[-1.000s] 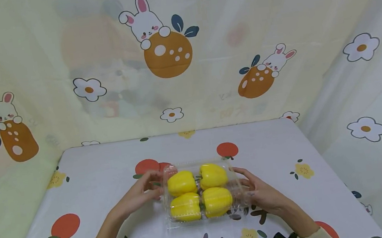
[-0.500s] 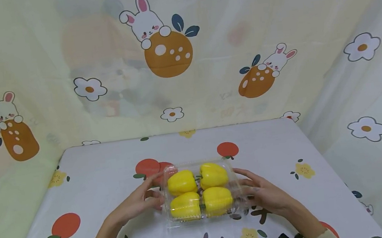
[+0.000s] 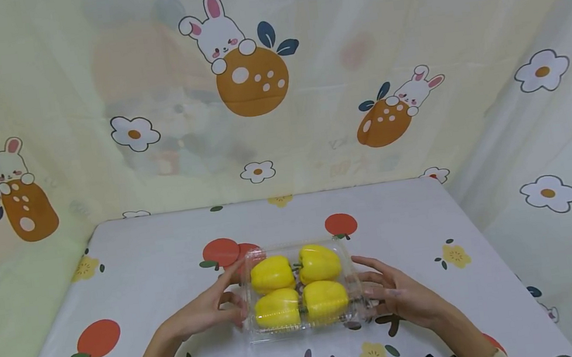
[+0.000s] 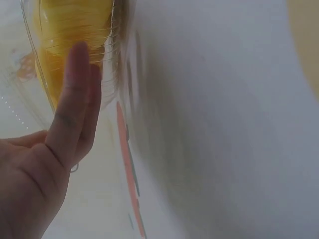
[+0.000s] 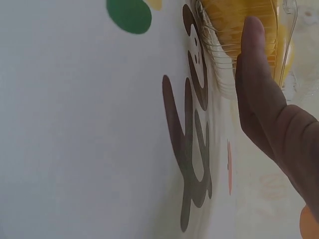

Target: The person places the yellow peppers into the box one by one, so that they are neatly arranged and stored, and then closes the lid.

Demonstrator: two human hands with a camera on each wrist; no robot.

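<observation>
A clear plastic clamshell box (image 3: 352, 277) sits on the table in the head view, with several yellow bell peppers (image 3: 298, 287) inside it. My left hand (image 3: 210, 308) lies at the box's left side, fingers straight and touching its wall. My right hand (image 3: 397, 292) lies at the box's right side, fingers straight against it. In the left wrist view, straight fingers (image 4: 75, 99) rest beside the ribbed box wall (image 4: 107, 55). In the right wrist view, fingers (image 5: 256, 79) lie flat by the box wall (image 5: 219, 55).
The table (image 3: 143, 277) wears a white cloth printed with fruit and flowers. A pale cartoon-rabbit curtain (image 3: 254, 88) closes off the back and both sides. Bare cloth lies left, right and behind the box.
Both hands have drawn back slightly toward me along the box's sides and their fingers have straightened. The box has stayed in place.
</observation>
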